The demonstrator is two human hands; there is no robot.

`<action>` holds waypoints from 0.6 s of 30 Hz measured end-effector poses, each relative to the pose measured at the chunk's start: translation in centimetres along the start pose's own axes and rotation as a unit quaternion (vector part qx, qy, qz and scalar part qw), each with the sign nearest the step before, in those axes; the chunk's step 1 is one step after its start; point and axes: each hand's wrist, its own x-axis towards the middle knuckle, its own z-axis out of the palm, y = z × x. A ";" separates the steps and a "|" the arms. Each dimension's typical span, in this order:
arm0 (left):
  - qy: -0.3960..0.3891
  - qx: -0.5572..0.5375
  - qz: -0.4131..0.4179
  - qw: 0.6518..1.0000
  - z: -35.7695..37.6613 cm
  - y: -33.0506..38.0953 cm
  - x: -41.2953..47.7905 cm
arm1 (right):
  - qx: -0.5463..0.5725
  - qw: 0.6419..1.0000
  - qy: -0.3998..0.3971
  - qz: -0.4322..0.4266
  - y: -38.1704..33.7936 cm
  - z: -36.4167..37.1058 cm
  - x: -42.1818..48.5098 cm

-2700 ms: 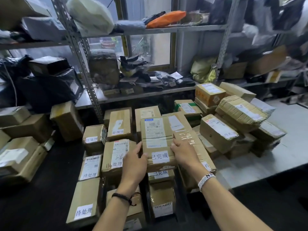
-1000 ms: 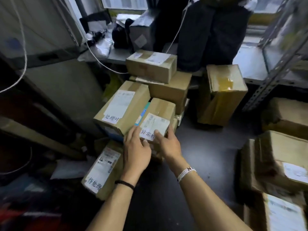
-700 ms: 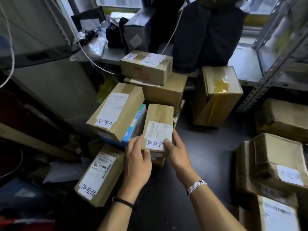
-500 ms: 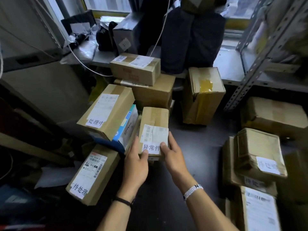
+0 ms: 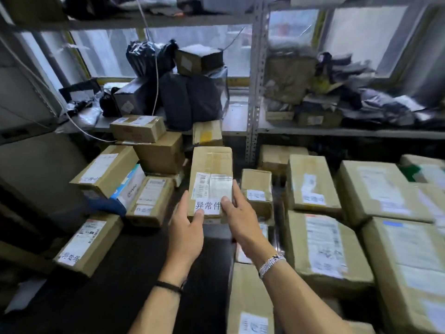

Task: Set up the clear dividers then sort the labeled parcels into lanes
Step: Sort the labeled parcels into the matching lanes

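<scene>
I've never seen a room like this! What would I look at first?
Probably the small box in the middle, held up by the left hand and right hand, with its white label showing. Stacked brown parcels crowd the right side, and black bags sit on the shelf by the window behind.

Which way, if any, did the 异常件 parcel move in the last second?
Yes. The parcel has moved right, away from the blue-sided box, toward the shelf post.
</scene>
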 end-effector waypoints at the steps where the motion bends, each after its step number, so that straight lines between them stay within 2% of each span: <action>1: -0.001 -0.004 0.001 1.000 0.7 0.9 -1.5 | 0.000 1.000 -0.004 -0.008 -0.5 -1.5 -1.4; 8: -0.020 -0.007 0.059 0.998 5.2 6.6 -10.8 | -0.007 0.999 0.020 -0.039 -2.0 -10.5 -10.0; 18: -0.186 -0.048 0.144 0.971 18.3 14.7 -18.6 | -0.075 0.980 0.186 -0.011 -2.9 -28.7 -17.3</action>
